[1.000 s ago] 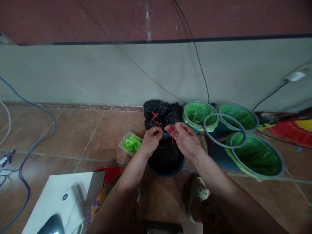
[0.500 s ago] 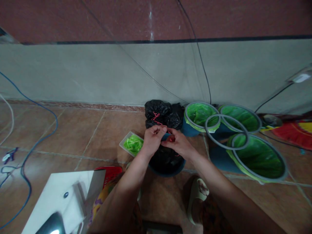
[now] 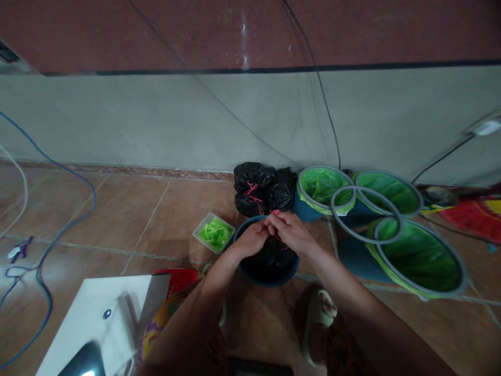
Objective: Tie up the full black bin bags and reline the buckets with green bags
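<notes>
In front of my feet stands a blue bin with a black garbage bag inside. Above it, my left hand and my right hand meet with fingers closed. A red drawstring shows at the fingertips of my right hand and hangs below it. The left fingertips press against the right ones, and what lies between them is mostly hidden. Behind the bin, black bags tied with red strings rest by the wall. To the left sits a white tray holding bright green plastic bags.
On the right, three blue bins with green liners stand close together, a loose grey ring across their rims. A white box and red basket are at lower left. A blue cable crosses the floor.
Both hands have come lower and closer together over the bin, the fingertips now touching. The red-tied bags behind and the green bags in the tray show more fully.
</notes>
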### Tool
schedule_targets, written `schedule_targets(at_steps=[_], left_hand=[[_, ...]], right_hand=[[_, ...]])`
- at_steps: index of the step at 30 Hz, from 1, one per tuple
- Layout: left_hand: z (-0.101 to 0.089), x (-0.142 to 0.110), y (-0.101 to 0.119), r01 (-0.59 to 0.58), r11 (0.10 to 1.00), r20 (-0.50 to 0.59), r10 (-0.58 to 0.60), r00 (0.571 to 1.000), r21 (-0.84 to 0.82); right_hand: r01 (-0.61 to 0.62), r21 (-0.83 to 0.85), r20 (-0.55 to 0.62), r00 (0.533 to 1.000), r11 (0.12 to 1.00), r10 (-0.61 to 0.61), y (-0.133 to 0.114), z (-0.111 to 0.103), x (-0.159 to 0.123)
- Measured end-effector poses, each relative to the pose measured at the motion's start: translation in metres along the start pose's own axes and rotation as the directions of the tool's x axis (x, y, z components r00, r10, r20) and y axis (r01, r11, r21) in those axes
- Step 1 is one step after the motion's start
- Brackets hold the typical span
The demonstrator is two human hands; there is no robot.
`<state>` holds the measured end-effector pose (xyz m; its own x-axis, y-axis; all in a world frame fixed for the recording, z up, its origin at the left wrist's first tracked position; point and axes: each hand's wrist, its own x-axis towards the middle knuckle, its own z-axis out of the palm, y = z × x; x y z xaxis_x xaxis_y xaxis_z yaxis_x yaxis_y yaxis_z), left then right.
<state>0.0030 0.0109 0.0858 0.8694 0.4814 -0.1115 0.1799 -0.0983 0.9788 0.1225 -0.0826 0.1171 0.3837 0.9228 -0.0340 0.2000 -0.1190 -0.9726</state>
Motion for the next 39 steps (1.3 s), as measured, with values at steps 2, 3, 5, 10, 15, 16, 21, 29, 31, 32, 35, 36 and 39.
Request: schedule_targets(at_steps=[2,3,5,10,15,16,21,29,31,32,35,36,39], left_hand=[[0.003,-0.003,-0.003,-0.034,0.997,0.066,0.029,0.997,0.068],[0.004,-0.005,-0.004,-0.042,0.994,0.052,0.037,0.998,0.103],[0.004,-0.005,-0.005,-0.023,0.985,-0.014,0.026,1.000,0.174],[0.003,0.001,-0.017,0.092,0.982,-0.175,-0.062,0.983,0.166],[0.003,0.007,-0.033,0.152,0.987,-0.280,-0.159,0.947,-0.046],[0.003,0.007,-0.035,0.158,0.985,-0.286,-0.173,0.943,-0.075],[0.003,0.010,-0.035,0.172,0.978,-0.270,-0.199,0.942,-0.119],[0.006,0.010,-0.034,0.244,0.955,-0.261,-0.282,0.923,-0.168],[0.006,0.011,-0.034,0.246,0.961,-0.273,-0.271,0.923,-0.124],[0.006,0.011,-0.035,0.238,0.965,-0.276,-0.259,0.926,-0.108],[0.004,0.012,-0.037,0.215,0.972,-0.258,-0.233,0.938,-0.096],[0.004,0.012,-0.038,0.211,0.973,-0.248,-0.227,0.942,-0.090],[0.003,0.012,-0.041,0.207,0.977,-0.234,-0.211,0.949,-0.041]], right_hand=[[-0.040,0.061,-0.025,0.999,0.997,0.042,-0.001,-0.003,0.000],[-0.060,0.091,-0.042,0.997,0.994,0.064,-0.001,-0.004,0.000],[-0.072,0.127,-0.090,0.992,0.989,0.083,0.000,-0.009,0.001],[-0.048,-0.068,-0.208,0.978,0.997,0.033,0.008,-0.031,0.005],[-0.183,-0.600,-0.039,0.979,0.779,0.200,0.023,-0.052,-0.004],[-0.177,-0.681,0.017,0.966,0.710,0.257,0.025,-0.053,-0.007],[-0.134,-0.921,0.073,0.862,0.365,0.501,0.025,-0.048,-0.017],[-0.060,-0.487,0.288,0.931,0.871,0.225,0.007,-0.031,-0.007],[-0.075,-0.434,0.242,0.950,0.898,0.196,0.005,-0.026,-0.005],[-0.076,-0.445,0.204,0.962,0.892,0.184,0.005,-0.025,-0.005],[-0.050,-0.493,0.149,0.979,0.869,0.141,0.006,-0.025,-0.004],[-0.041,-0.501,0.153,0.979,0.864,0.135,0.007,-0.025,-0.005],[-0.027,-0.545,0.148,0.981,0.838,0.128,0.007,-0.024,-0.005]])
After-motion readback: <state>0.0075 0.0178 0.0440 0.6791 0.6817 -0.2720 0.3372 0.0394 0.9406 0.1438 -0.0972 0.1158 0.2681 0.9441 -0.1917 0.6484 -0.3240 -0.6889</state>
